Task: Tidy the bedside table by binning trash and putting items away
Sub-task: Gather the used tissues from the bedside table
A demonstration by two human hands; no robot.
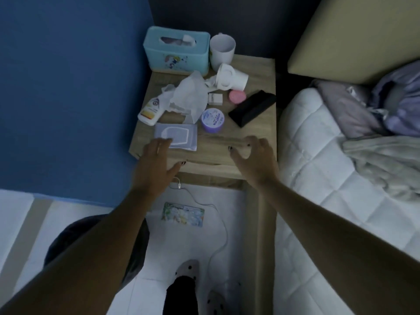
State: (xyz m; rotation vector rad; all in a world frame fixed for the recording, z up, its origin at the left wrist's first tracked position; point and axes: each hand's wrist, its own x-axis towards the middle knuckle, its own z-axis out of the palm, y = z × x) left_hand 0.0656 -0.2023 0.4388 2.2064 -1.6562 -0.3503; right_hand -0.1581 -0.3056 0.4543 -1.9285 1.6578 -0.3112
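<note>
The wooden bedside table is cluttered. My left hand hovers open over its front left edge, fingertips touching a flat wipes packet. My right hand is spread open above the front right, holding nothing. Crumpled white tissues lie in the middle beside a white bottle. A paper cup with lid lies on its side. A purple-lidded jar, a small white box, a pink lid and a black case sit nearby.
A teal tissue box and a white mug stand at the back. A blue wall is on the left, a bed with white quilt on the right. On the floor lie a charging cable and a colourful packet.
</note>
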